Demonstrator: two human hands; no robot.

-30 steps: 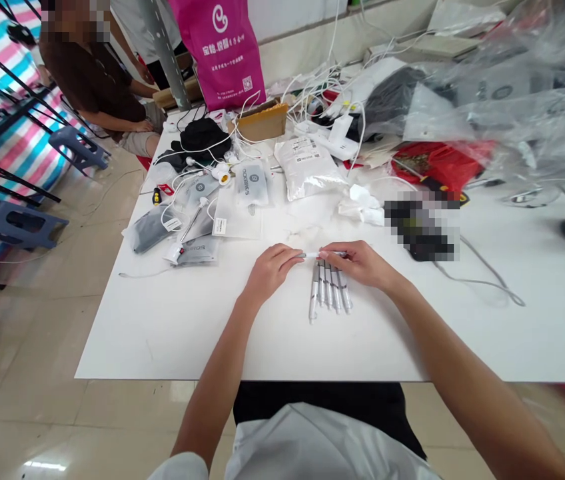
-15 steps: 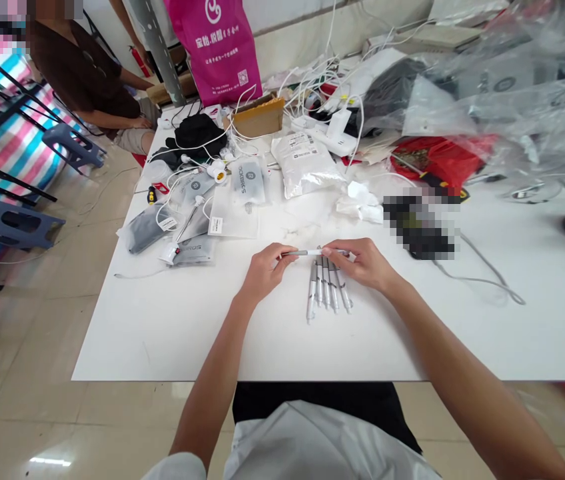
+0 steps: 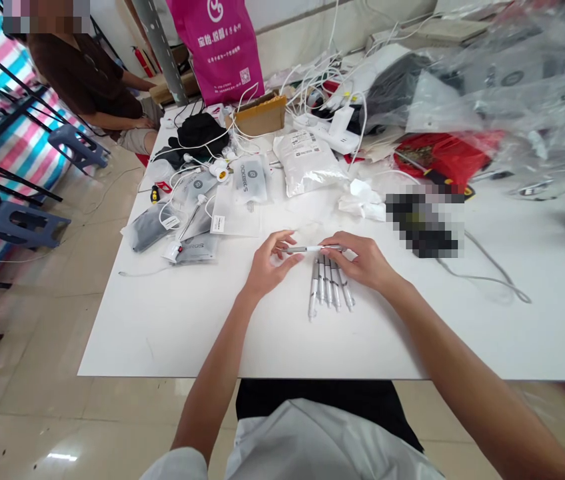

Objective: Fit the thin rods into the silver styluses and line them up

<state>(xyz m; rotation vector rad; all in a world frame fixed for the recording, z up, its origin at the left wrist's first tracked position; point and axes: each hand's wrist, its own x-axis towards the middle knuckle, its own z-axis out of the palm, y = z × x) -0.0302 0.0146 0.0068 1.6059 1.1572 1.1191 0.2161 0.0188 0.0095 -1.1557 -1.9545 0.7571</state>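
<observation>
Both my hands hold one thin grey-and-white pen (image 3: 307, 249) crosswise, just above the white table (image 3: 172, 320). My left hand (image 3: 268, 264) pinches its left end with thumb and forefinger, the other fingers raised. My right hand (image 3: 362, 261) grips its right end with curled fingers. Below the held pen, several similar pens (image 3: 330, 288) lie side by side in a row on the table, pointing toward me, partly under my right hand.
Flat grey pouches (image 3: 250, 181), white cables and a silver bag (image 3: 307, 163) lie behind my hands. A magenta bag (image 3: 222, 43), cardboard box (image 3: 261, 117) and clear plastic sheeting (image 3: 502, 100) crowd the back. A seated person (image 3: 90, 83) is at far left beside stools.
The pen's left end has pulled out a little further between my hands, and my left fingers have lifted and spread. The row of pens has not moved.
</observation>
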